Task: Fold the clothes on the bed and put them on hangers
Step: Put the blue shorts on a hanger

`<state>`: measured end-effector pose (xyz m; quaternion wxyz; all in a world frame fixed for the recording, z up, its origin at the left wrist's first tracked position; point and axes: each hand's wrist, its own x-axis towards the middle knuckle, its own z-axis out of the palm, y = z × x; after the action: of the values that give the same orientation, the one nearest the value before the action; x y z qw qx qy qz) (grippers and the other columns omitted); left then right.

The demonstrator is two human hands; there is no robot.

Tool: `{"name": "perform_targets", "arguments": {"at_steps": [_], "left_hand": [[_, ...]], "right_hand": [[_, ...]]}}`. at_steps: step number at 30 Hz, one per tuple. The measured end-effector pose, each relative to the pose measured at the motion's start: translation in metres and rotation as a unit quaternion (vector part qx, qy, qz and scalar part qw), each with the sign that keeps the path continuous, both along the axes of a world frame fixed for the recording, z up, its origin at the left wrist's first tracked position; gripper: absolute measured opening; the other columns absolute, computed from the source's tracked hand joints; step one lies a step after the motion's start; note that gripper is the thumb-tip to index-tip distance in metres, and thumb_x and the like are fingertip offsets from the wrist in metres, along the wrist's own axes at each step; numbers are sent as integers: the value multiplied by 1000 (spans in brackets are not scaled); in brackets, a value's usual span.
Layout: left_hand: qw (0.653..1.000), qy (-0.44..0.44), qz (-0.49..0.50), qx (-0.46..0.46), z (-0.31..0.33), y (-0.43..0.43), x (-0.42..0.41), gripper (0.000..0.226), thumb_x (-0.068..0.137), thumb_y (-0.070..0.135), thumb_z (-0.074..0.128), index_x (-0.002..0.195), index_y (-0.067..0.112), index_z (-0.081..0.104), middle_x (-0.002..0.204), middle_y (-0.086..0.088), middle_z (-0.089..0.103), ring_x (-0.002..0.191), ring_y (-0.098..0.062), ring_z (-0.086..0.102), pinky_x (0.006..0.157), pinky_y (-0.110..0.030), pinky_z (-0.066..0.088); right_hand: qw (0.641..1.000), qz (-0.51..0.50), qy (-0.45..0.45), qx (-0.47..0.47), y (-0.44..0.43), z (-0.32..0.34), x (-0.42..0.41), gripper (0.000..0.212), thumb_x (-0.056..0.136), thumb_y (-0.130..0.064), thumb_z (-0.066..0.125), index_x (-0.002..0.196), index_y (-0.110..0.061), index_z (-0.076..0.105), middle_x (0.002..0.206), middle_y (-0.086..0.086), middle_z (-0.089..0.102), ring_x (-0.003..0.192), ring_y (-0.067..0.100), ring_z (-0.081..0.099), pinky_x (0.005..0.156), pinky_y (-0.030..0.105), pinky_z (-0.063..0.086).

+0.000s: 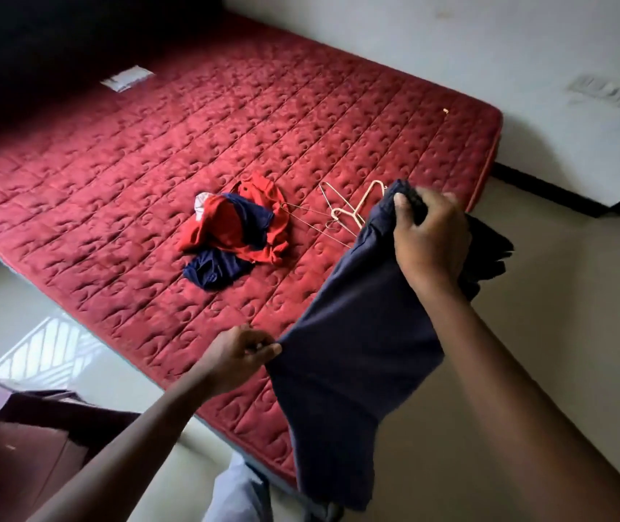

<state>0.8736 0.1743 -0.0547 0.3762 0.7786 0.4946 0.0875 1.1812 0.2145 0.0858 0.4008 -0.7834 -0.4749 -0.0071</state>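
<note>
Frame's 6 o'clock: a leg in pale trousers (pixel 238 491), standing on a light floor (pixel 527 295). At 8 o'clock, dark wooden furniture (pixel 22 446), only partly in view.

Left hand (pixel 238 352), just below centre: thumb and fingertips closed in a pinch on the lower left corner of a navy garment (pixel 357 333).

The garment is held up in the air over the near edge of the bed (pixel 112 182). It is stretched on a slant between both hands, and its loose lower end hangs down past the mattress edge towards 6 o'clock.

Right hand (pixel 429 239), at 3 o'clock from centre: fingers curled tight round the bunched upper end of the garment, thumb on top.

Just past that hand, at its 10 o'clock, wire hangers (pixel 346 212) lie flat on the red quilted mattress, partly hidden by the cloth.

At 9 o'clock from the hangers, a crumpled pile of red and navy clothes (pixel 233 231); one thin hanger reaches its edge.

Far off at 11 o'clock, a white label (pixel 127 78) on the mattress.

At 1 o'clock, a white wall (pixel 451 50).
</note>
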Motion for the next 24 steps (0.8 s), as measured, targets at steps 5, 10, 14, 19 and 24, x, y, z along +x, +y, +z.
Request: {"name": "perform_targets", "arguments": {"at_steps": [5, 10, 14, 19, 24], "left_hand": [[997, 49, 53, -18, -99, 64, -21, 43, 90, 53, 44, 67, 18, 51, 59, 2, 52, 63, -20, 55, 57, -37, 31], [990, 60, 123, -18, -217, 158, -35, 38, 103, 28, 58, 68, 21, 44, 75, -20, 63, 78, -39, 62, 64, -40, 29], [986, 30, 139, -81, -304, 215, -47, 45, 102, 33, 61, 63, 18, 43, 66, -15, 55, 73, -42, 60, 61, -41, 33], [947, -70, 234, -210, -361, 230, -51, 57, 86, 65, 54, 74, 9, 61, 56, 4, 50, 51, -14, 42, 52, -34, 37], [896, -132, 288, -310, -363, 231, -51, 39, 91, 57, 68, 71, 24, 66, 55, 9, 51, 49, -10, 40, 51, -25, 32]], "right_hand": [[988, 99, 13, -118, 93, -96, -43, 23, 97, -31, 64, 111, -16, 74, 116, 12, 65, 106, 34, 62, 89, 37, 46], [967, 123, -13, -224, 213, -210, -66, 23, 97, -29, 65, 110, -14, 75, 116, 14, 68, 112, 35, 62, 94, 35, 47], [954, 91, -28, -284, 297, -283, -75, 25, 98, -33, 62, 107, -13, 75, 116, 14, 71, 113, 35, 63, 90, 36, 48], [943, 43, 6, -329, 376, -346, -88, 36, 95, -42, 64, 122, -20, 71, 130, 7, 67, 125, 29, 59, 100, 31, 45], [941, 62, 93, -318, 338, -395, -107, 66, 91, -38, 63, 153, -27, 41, 148, 8, 46, 134, 26, 52, 114, 33, 36]]}}
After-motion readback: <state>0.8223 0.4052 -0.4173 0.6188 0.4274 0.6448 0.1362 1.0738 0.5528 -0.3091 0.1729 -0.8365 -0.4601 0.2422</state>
